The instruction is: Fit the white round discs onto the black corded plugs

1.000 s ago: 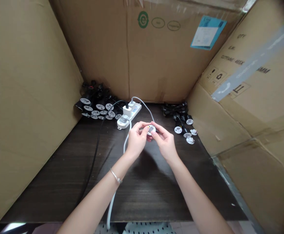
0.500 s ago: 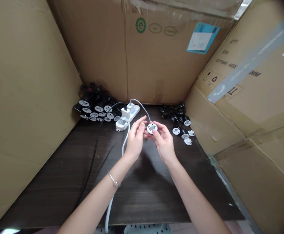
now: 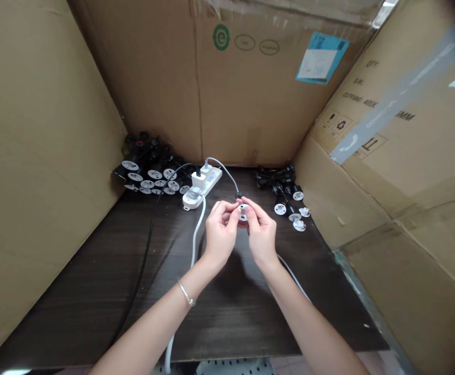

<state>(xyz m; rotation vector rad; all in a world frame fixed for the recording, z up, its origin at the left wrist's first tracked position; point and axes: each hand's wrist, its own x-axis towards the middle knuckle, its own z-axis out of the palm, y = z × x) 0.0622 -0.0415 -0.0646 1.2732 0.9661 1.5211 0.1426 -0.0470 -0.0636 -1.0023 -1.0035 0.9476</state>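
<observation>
round white socket (image 3: 243,212): that's the piece to look at, so where is it?
— up in the air, just above the dark wooden table (image 3: 231,323), pinched between both hands.
how tight is the grip?
— narrow. the left hand (image 3: 221,234) and the right hand (image 3: 261,234) close in from either side, and the fingertips (image 3: 250,208) of the right one press over the disc. how much of it each finger covers is hard to tell, since they hide most of it.
anything right beside it?
— the small black end of a grey cable (image 3: 238,195) sits just above it. that cable arcs back to a white power strip (image 3: 213,179), which has a white plug adapter (image 3: 198,181) in it.
and around the hands?
— a thick white cable (image 3: 198,234) runs down past the left hand, and a black cable (image 3: 145,271) lies further left. a silver bangle (image 3: 185,293) circles the left wrist.
what's at the back?
— a heap of black sockets with white faces (image 3: 149,177) sits left of the strip, a smaller heap (image 3: 285,200) sits to the right, and cardboard walls (image 3: 43,156) surround the table.
</observation>
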